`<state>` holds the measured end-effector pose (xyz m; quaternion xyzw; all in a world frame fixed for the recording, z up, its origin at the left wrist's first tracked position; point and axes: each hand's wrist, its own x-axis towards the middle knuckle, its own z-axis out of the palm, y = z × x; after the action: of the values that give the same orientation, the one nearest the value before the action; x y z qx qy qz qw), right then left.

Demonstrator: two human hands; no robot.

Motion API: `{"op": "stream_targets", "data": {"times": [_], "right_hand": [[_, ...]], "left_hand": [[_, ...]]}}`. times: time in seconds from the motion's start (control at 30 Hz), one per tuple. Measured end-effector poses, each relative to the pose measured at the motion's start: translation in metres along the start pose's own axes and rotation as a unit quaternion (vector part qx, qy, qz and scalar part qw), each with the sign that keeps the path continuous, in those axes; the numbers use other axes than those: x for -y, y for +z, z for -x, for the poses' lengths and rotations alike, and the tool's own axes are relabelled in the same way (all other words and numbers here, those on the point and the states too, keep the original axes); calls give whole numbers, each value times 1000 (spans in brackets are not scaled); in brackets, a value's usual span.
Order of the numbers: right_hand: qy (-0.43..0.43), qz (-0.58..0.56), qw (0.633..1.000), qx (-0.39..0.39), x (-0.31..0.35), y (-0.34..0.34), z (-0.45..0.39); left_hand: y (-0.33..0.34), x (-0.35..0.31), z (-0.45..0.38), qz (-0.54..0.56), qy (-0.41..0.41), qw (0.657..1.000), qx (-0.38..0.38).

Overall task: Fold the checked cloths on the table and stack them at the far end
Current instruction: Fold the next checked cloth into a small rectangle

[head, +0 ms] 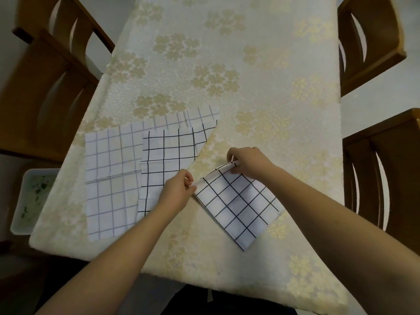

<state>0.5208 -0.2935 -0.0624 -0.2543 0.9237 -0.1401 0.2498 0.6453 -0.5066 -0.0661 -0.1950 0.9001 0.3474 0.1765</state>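
Note:
A folded white cloth with a black grid (238, 205) lies at an angle near the table's front edge. My left hand (178, 190) pinches its near-left top corner and my right hand (247, 162) pinches its far top corner, both along the folded edge. To the left, a second black-checked cloth (168, 160) lies unfolded, partly on top of a larger cloth with a fainter grey grid (109, 178), spread flat. The far end of the table (227, 30) holds no cloths.
The table wears a cream cover with a gold flower pattern. Wooden chairs stand at the left (45, 76), far right (368, 42) and near right (381, 169). A white plastic tub (31, 201) sits on the floor by the table's left front corner.

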Motion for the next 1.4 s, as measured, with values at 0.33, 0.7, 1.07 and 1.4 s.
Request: {"op": "stream_targets", "data": {"times": [0.33, 0.7, 1.07, 1.4], "right_hand": [[76, -286, 934, -198, 3, -53, 66], [54, -265, 907, -322, 38, -24, 172], [154, -278, 932, -175, 56, 117, 237], [184, -315, 911, -192, 69, 130, 249]], "left_hand": [[-56, -60, -4, 56, 147, 982, -105], [-76, -51, 69, 213, 266, 938, -59], [-27, 51, 104, -25, 266, 957, 116], [-21, 55, 109, -10, 272, 957, 106]]}}
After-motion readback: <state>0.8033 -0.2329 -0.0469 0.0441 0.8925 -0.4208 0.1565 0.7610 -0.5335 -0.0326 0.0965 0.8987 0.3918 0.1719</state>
